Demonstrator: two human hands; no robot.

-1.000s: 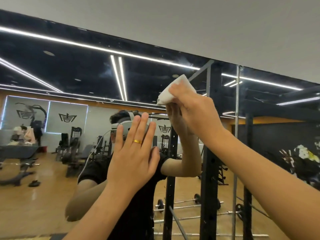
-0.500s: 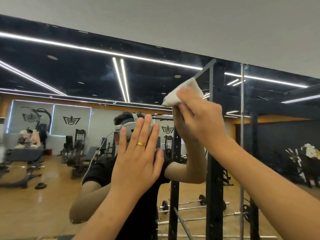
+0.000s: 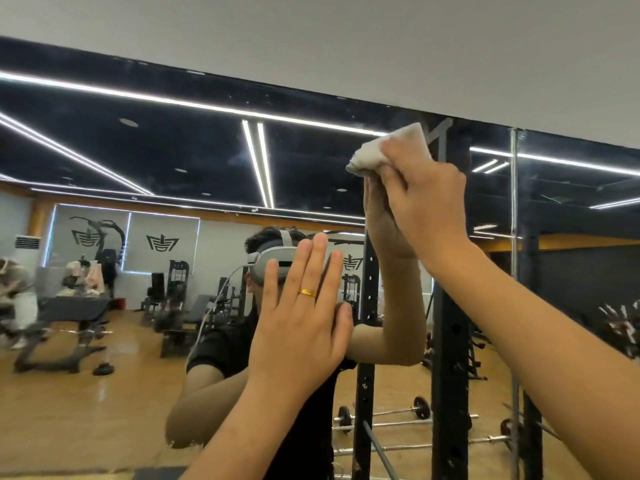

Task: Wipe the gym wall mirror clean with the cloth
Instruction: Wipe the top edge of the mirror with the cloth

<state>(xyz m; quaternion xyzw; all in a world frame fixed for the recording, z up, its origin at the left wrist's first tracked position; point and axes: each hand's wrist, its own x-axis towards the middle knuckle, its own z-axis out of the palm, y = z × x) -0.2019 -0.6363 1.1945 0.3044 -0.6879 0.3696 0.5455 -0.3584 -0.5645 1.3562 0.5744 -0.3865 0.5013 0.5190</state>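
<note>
- Our white cloth (image 3: pixel 388 148) sat bunched against the wall mirror (image 3: pixel 138 157), upper right of centre, just under its top edge.
- Our right hand (image 3: pixel 424 202) gripped it, cloth jutting up-left beyond the curled fingers.
- Our left hand (image 3: pixel 301 320) pressed flat below, fingers straight.

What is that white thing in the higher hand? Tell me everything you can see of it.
It is a small white cloth, soft-looking and slightly greyish, bunched into a wad with one corner poking upward. The right hand grips it, its fingers curled over the lower part and hiding some of it. The hand seems to press it against the mirror, high up and just below the top edge.
</note>
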